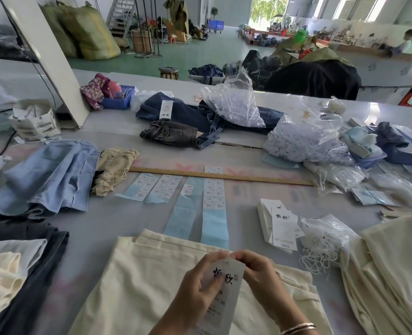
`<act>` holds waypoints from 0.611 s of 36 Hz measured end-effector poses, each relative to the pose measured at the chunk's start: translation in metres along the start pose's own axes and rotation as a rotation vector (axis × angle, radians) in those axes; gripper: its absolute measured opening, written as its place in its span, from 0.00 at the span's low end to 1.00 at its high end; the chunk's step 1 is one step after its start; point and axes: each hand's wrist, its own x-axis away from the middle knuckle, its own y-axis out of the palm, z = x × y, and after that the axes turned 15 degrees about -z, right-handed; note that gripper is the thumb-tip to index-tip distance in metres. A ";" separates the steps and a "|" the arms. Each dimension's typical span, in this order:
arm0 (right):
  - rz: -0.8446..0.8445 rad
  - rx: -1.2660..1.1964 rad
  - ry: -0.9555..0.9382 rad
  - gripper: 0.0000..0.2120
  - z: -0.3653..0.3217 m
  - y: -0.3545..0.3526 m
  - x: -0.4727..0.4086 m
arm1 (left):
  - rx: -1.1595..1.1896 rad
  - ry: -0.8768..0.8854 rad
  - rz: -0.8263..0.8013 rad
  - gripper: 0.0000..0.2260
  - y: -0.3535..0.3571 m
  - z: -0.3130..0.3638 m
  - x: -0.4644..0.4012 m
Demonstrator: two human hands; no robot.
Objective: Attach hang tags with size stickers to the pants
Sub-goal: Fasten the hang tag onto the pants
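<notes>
A white hang tag [226, 284] with black characters is held upright over cream pants [137, 274] lying flat at the table's near edge. My left hand [197, 284] grips the tag's left side, fingers curled around it. At the tag's top edge, my right hand [255, 269] pinches the corner. A pile of more hang tags [281, 223] lies to the right, beside a bag of white strings [321, 247]. Blue backing strips with size stickers [213, 192] lie in a row behind the pants.
A wooden ruler [224, 176] crosses the table behind the stickers. Stacks of cream pants [393, 269] rise at right; dark and cream folded pants [18, 267] at left. Blue pants [47, 175], denim [175, 117] and plastic bags [304, 139] fill the far side.
</notes>
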 end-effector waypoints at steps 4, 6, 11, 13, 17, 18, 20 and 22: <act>0.001 0.022 0.004 0.11 0.004 0.001 0.001 | -0.249 0.134 0.218 0.14 0.004 -0.003 -0.006; 0.007 0.037 0.010 0.12 0.007 0.002 0.002 | -0.360 0.176 0.338 0.13 0.006 -0.005 -0.009; 0.032 0.075 0.055 0.05 0.017 0.003 0.006 | -0.566 0.186 0.469 0.08 0.011 -0.014 -0.014; 0.028 0.076 0.046 0.08 0.020 0.003 0.010 | -0.591 0.171 0.481 0.08 0.014 -0.014 -0.014; 0.024 0.024 -0.027 0.20 0.024 0.005 0.015 | -0.633 0.146 0.515 0.07 0.022 -0.017 -0.014; 0.039 0.024 -0.045 0.22 0.027 0.005 0.016 | -0.639 0.140 0.520 0.05 0.023 -0.017 -0.014; 0.066 -0.005 -0.061 0.22 0.034 0.004 0.018 | -0.645 0.125 0.517 0.06 0.028 -0.020 -0.015; 0.065 -0.023 -0.067 0.20 0.041 0.002 0.020 | -0.577 0.091 0.495 0.10 0.033 -0.021 -0.016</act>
